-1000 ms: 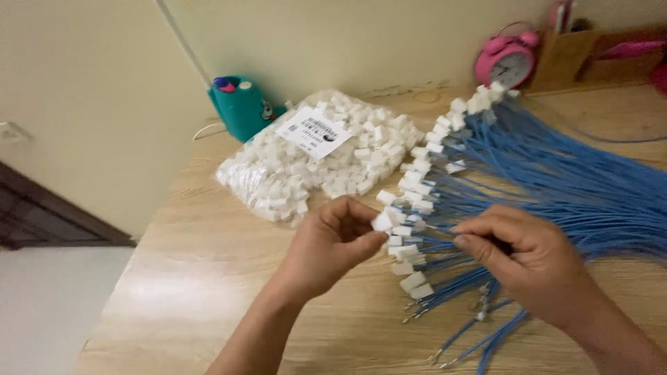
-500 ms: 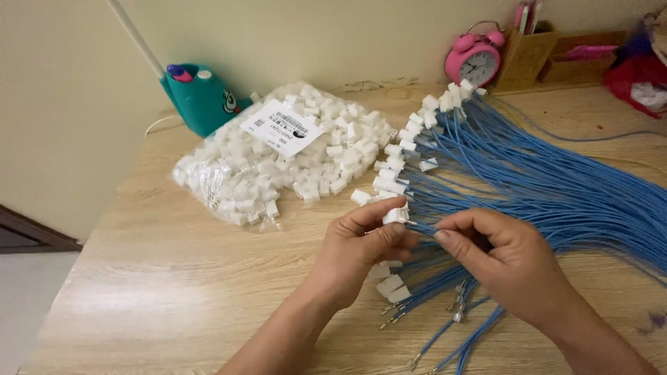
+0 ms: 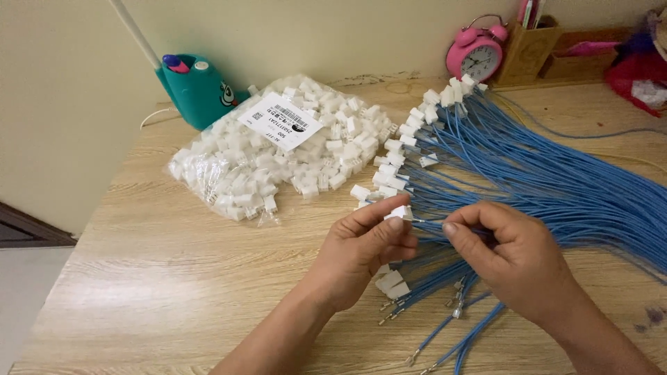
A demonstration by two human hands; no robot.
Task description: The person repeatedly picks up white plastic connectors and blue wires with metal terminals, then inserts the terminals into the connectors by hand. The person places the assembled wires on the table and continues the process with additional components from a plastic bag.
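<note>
A crinkled clear bag of white plastic connectors (image 3: 274, 156) lies on the wood-grain surface (image 3: 160, 278). The left hand (image 3: 361, 253) pinches a small blocky white connector (image 3: 401, 212); the right hand (image 3: 511, 260) pinches a thin blue wire (image 3: 425, 222) just beside it, over the fanned blue wire bundle (image 3: 556, 184).

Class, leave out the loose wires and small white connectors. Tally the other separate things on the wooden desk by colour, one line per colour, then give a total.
Pink: 1, alarm clock
Teal: 1, pen holder
Clear: 1, bag of white connectors
Brown: 1, wooden pencil box
Total: 4

Home desk: alarm clock (image 3: 476, 52), pen holder (image 3: 526, 48)
</note>
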